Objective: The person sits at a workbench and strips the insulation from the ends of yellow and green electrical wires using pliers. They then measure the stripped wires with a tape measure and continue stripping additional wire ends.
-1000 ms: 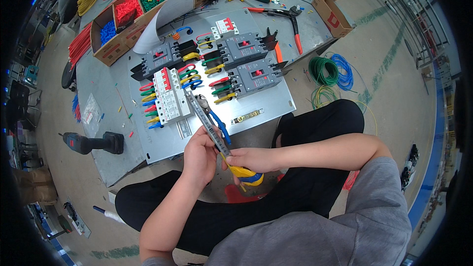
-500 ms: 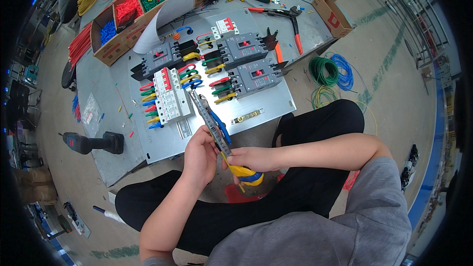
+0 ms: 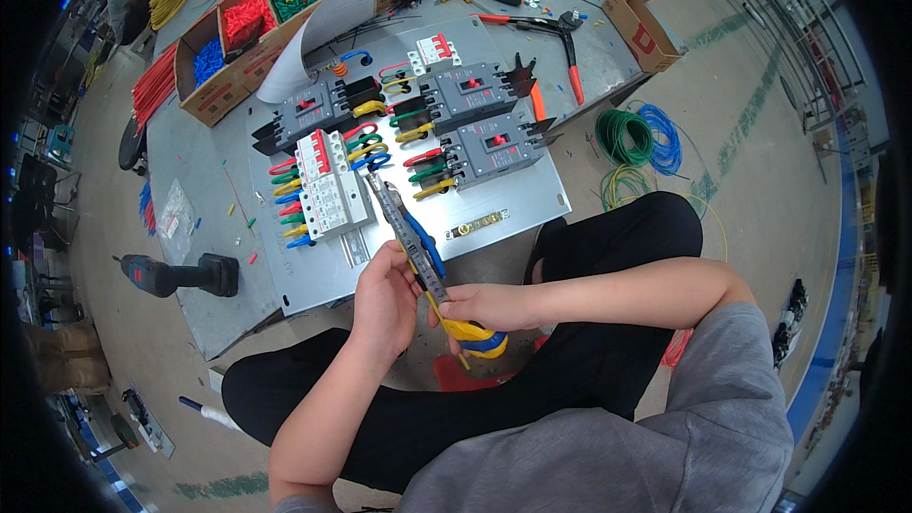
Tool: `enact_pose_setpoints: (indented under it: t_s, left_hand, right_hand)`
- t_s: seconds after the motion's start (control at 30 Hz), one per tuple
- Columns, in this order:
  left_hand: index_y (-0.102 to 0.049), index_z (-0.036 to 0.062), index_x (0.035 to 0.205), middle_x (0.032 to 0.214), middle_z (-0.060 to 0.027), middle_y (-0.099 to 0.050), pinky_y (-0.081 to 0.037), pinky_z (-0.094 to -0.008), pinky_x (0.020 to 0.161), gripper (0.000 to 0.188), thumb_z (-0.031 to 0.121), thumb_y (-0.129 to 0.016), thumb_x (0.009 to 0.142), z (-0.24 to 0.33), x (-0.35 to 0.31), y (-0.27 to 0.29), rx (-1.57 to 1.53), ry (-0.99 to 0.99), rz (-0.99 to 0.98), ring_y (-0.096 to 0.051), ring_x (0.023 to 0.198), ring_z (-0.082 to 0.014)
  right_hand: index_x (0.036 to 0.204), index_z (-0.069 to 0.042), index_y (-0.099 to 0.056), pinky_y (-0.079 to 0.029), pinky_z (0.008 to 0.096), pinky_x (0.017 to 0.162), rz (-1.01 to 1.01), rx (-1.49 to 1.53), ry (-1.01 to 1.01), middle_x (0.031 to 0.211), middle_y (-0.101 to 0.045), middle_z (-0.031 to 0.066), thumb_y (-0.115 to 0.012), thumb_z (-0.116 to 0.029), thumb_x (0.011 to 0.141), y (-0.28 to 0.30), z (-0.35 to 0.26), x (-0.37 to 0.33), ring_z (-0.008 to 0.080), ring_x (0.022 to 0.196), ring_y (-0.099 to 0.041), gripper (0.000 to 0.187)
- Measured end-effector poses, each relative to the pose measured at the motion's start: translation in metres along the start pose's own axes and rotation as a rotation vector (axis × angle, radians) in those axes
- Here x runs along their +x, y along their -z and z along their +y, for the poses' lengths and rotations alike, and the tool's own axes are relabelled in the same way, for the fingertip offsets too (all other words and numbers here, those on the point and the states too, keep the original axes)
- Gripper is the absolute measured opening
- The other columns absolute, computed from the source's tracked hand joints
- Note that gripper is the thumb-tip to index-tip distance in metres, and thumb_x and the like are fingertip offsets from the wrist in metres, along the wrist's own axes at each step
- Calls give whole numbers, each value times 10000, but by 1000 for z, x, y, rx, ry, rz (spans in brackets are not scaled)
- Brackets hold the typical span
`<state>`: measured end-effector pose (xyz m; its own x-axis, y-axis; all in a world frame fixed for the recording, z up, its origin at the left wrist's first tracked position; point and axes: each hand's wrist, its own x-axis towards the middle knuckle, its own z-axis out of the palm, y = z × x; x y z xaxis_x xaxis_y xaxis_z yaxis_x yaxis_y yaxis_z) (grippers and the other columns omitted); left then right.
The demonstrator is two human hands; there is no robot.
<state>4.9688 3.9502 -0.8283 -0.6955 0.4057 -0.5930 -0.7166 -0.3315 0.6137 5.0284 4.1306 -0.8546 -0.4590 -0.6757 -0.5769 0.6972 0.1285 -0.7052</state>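
My right hand (image 3: pixel 480 307) is closed around a yellow and blue tape measure (image 3: pixel 483 341), its thumb on top. The metal blade (image 3: pixel 407 231) runs out away from me over the metal mounting plate (image 3: pixel 532 218), its far end by the wires of the breaker row. My left hand (image 3: pixel 388 299) pinches the blade's near part from the left; a thin yellow wire (image 3: pixel 432 303) lies along it. Just right of the blade is a long blue thing (image 3: pixel 425 239), partly hidden, whose kind I cannot make out. The white-grey breaker row (image 3: pixel 331 185) has red, green, yellow and blue wire ends.
Several grey molded breakers (image 3: pixel 489 144) and a brass terminal bar (image 3: pixel 478 223) sit on the plate. A cordless drill (image 3: pixel 180 275) lies at left. Behind are a divided cardboard box (image 3: pixel 228 76) of coloured caps and red-handled cutters (image 3: pixel 570 57). Wire coils (image 3: pixel 625 138) lie on the floor at right.
Almost nothing differs. My left hand has shifted very slightly on the blade; the tape measure and my right hand stay in place.
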Motion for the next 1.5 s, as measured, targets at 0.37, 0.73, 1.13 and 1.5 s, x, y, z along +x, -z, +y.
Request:
enact_pose_setpoints:
  t_s: [0.37,0.73,1.13,1.5]
  left_hand:
    - [-539,126,1019,901,-16,-614,-451,-330,832,155,273,-492,1016,0,1,1,-9,-3,27,-563,853,-137]
    - [-538,122,1023,927,-27,-625,-478,-349,851,173,277,-460,1032,3,-2,-4,6,-1,37,-582,859,-144]
    - [-541,119,1011,910,-24,-618,-479,-346,828,165,264,-464,1028,0,1,0,-8,-3,17,-573,839,-143]
    - [-562,106,1059,933,-40,-632,-495,-351,850,174,256,-475,1041,2,0,-2,-23,5,23,-592,866,-153]
  right_hand:
    - [1246,-78,-503,-524,376,897,-1,-4,4,979,-710,100,-330,-335,1125,1,1,1,199,944,-688,333]
    - [1246,-78,-510,-529,372,892,9,-6,-13,971,-712,101,-319,-337,1126,-1,-6,-2,203,937,-696,344]
    - [1234,-84,-519,-528,374,886,20,7,-2,965,-715,99,-338,-339,1124,0,0,1,198,927,-693,332]
    - [1239,-86,-516,-507,379,921,13,17,-7,972,-711,90,-324,-339,1125,0,-2,0,198,946,-685,338]
